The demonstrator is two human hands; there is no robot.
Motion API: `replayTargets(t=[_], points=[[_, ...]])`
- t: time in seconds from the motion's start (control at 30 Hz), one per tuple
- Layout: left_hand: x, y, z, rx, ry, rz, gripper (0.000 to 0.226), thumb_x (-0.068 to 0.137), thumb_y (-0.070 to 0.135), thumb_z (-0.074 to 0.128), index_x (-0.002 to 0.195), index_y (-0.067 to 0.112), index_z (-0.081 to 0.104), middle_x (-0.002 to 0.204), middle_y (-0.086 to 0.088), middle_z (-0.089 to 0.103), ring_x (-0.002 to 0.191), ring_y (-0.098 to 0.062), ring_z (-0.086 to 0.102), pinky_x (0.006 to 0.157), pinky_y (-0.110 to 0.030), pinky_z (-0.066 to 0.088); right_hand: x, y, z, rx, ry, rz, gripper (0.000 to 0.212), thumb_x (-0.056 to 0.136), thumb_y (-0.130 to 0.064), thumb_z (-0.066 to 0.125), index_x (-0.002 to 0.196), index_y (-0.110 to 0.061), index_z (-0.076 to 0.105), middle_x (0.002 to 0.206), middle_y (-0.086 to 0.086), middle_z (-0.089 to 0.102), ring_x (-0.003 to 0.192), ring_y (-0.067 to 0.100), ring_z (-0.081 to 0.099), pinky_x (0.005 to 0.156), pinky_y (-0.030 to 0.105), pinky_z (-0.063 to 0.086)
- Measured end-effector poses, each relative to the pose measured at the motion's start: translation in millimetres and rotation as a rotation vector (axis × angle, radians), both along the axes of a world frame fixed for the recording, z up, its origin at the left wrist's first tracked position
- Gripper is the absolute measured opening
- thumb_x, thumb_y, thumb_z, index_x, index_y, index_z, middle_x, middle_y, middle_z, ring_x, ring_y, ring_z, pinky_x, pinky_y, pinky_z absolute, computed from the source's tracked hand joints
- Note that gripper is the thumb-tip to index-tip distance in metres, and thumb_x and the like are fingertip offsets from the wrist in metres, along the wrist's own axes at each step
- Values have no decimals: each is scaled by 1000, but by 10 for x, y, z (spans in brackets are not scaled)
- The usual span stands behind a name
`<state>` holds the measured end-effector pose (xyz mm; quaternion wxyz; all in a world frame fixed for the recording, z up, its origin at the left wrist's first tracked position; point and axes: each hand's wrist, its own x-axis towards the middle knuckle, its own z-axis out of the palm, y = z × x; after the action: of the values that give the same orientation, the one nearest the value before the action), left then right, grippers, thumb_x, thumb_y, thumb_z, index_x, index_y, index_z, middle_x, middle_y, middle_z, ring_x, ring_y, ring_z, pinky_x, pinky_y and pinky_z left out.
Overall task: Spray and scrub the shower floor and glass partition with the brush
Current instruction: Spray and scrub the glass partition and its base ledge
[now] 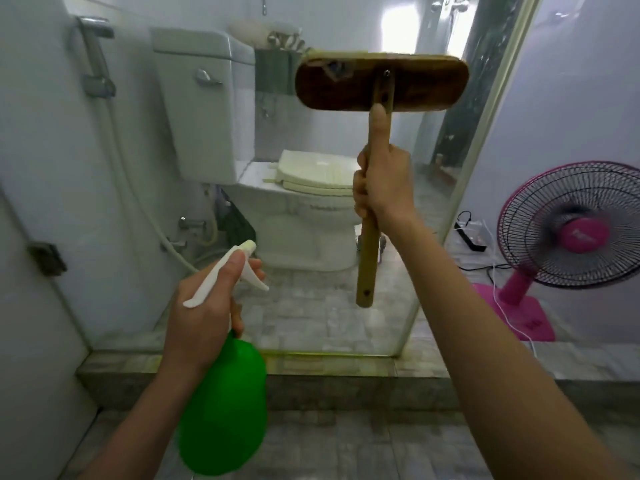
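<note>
The right hand (pixel 384 181) holds the brush (pixel 381 83) on the glass (pixel 311 306); the left hand (pixel 204 306) holds the bottle (pixel 225 403). Wet glass could make the brush slip.

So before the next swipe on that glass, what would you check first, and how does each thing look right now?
1. Brush firmly held: ok. The right hand is wrapped around the wooden handle, one finger running up it.
2. Brush head against the glass partition: cannot tell. It is raised high, flat back toward the camera, but contact does not show.
3. Spray bottle ready: ok. The left hand holds its neck, fingers at the white trigger.
4. Nozzle aimed at the glass: ok, it points forward.
5. Glass already wet: cannot tell.
6. Pink fan and its cables on the floor to the right: not ok, they sit close to the spray zone.
</note>
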<state>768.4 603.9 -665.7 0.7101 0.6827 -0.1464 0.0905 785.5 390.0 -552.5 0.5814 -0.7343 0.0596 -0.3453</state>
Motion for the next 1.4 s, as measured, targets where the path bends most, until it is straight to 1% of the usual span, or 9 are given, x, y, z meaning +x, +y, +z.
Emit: replayTargets(t=[0.23,0.37,0.5,0.6,0.77,1.0,1.13,1.23,1.4], points=[[-46,262,48,-40,-21,11,36,79,69,50,81,49,79,85,-6,78,37,-19,49,41,-26,43,-312,-47,-1720,-2,232,-1,55,86,-64,36,53,-20,39,46,-2,34,37,9,32,43,25,28],[-36,372,-14,-9,-7,43,31,81,67,49,79,54,77,86,-34,70,35,-18,49,40,-24,43,-50,179,-1054,-41,159,38,59,88,-66,37,56,-17,40,48,2,34,39,13,34,43,28,30],[-1,387,-30,-24,-22,52,35,86,60,53,84,37,79,84,-26,73,34,-17,47,38,-22,42,223,396,-230,-130,11,65,57,94,-58,32,53,-20,37,45,-3,37,40,11,37,44,25,34],[51,462,-23,-37,-35,47,49,84,64,50,86,24,80,82,-23,73,34,-18,47,40,-23,42,177,320,-949,-66,20,76,58,91,-62,37,54,-17,40,48,1,34,40,14,33,44,30,28],[161,519,-131,-15,5,53,46,82,67,49,85,34,81,83,-22,74,38,-19,48,43,-25,43,-31,335,-2090,17,196,67,64,74,-83,39,53,-22,40,45,-3,34,38,11,30,41,25,24],[97,353,740,24,107,115,42,87,64,49,89,35,79,75,-28,68,39,-20,48,44,-23,42,294,403,-275,86,81,98,56,88,-63,38,58,-17,38,50,5,30,39,13,28,38,24,23],[-78,285,1696,20,163,121,52,85,65,49,88,25,81,79,-26,69,40,-20,47,43,-27,41,-118,205,-156,101,275,60,69,73,-83,41,57,-16,43,47,1,35,40,14,33,41,28,27],[-202,263,2408,27,199,98,41,84,66,48,87,40,80,79,-30,68,40,-20,47,44,-28,40,-257,184,333,158,365,22,70,69,-87,41,56,-18,43,47,0,36,41,16,35,44,29,28],[-251,207,3505,48,201,112,39,84,67,47,88,45,79,74,-31,65,41,-18,47,44,-27,41,73,294,2132,125,191,64,48,91,-49,38,54,-20,41,41,-9,37,37,7,34,39,23,27]])
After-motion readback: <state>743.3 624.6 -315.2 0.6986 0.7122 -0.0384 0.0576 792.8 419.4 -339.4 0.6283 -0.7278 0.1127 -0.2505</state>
